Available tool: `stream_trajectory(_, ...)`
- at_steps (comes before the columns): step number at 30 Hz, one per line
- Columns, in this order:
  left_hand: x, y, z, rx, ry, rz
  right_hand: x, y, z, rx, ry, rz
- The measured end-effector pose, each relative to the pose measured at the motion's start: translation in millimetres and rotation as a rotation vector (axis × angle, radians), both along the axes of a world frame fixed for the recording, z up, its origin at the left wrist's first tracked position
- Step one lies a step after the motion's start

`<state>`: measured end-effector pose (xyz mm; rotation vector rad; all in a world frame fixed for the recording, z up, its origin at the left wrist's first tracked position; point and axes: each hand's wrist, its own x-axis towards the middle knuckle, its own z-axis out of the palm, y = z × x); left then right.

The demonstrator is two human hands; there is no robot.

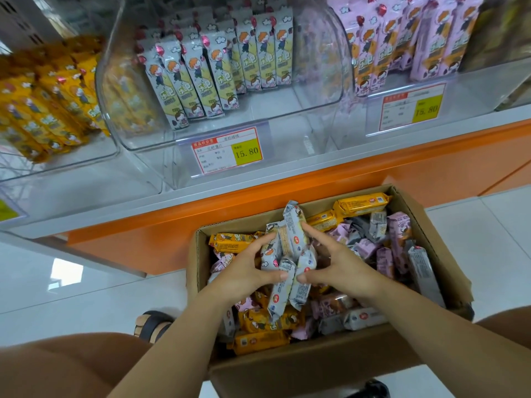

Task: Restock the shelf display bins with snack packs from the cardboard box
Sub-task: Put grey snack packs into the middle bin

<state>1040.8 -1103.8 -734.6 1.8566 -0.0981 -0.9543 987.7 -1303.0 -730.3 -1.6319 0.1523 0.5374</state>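
Note:
An open cardboard box (448,268) stands on the floor in front of me, filled with orange, pink and grey snack packs. Over its middle, my left hand (244,268) and my right hand (342,265) grip a bundle of several grey snack packs (290,254) from both sides, thumbs under, fingers curled round the top. Above, the middle clear display bin (138,133) holds upright grey packs (201,81) of the same kind, with bare floor at its front.
The left bin holds orange packs (48,104), the right bin pink packs (402,44). Price tags (227,150) hang on the bin fronts. An orange shelf base (373,170) runs behind the box. My knees and a sandalled foot (152,326) flank the box on the white tile floor.

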Motion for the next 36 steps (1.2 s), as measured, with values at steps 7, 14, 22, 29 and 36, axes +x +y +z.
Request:
stream_trajectory(7, -7, -3, 26, -0.139, -0.005, 0.049, -6, -7, 30, -0.037, -0.093, 0.004)
stream_trajectory(14, -28, 3, 98, -0.214, -0.17, 0.003, -31, 0, 102, -0.064, -0.256, 0.011)
stream_trajectory(22, -49, 38, 184, -0.291, -0.445, 0.001, -53, 22, 206, -0.218, -0.522, 0.119)
stream_trajectory(29, 14, 39, 259, -0.273, -0.763, 0.035, 13, 31, 268, -0.419, -0.912, 0.129)
stream_trajectory(36, 88, 28, 263, -0.115, -0.903, 0.01, 88, 25, 263, -0.761, -1.02, 0.136)
